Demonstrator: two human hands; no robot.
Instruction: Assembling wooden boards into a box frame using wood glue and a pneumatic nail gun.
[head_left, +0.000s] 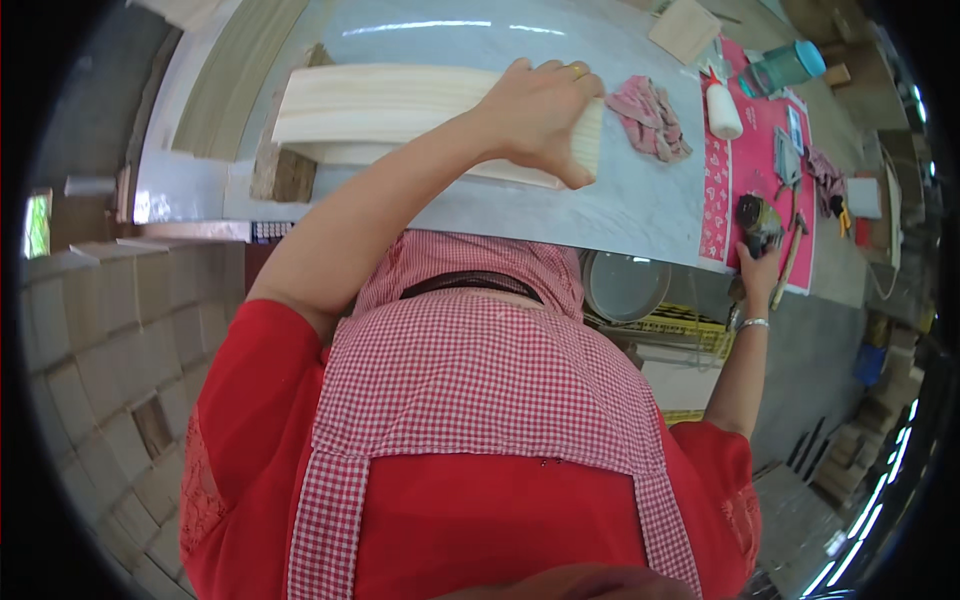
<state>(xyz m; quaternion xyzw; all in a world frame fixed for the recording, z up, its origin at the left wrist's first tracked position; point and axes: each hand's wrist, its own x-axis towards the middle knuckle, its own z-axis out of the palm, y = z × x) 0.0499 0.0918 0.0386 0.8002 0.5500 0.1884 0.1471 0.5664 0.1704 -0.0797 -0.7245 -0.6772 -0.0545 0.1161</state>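
Note:
A long pale wooden piece, seemingly made of joined boards, lies across the grey worktable. My left hand spans its right end, fingers over the far edge and thumb on the near edge. The piece's left end rests by a rough wood block. Far to the right, my right hand is closed around a dark and yellow-green power tool that looks like a cordless drill; its lower part is hidden by the fingers. A hammer with a wooden handle lies just beside it.
A crumpled pink cloth, a white glue bottle and a teal bottle stand or lie to the right, around a pink mat. Boards lie at the back left. Below the table edge is a round basin.

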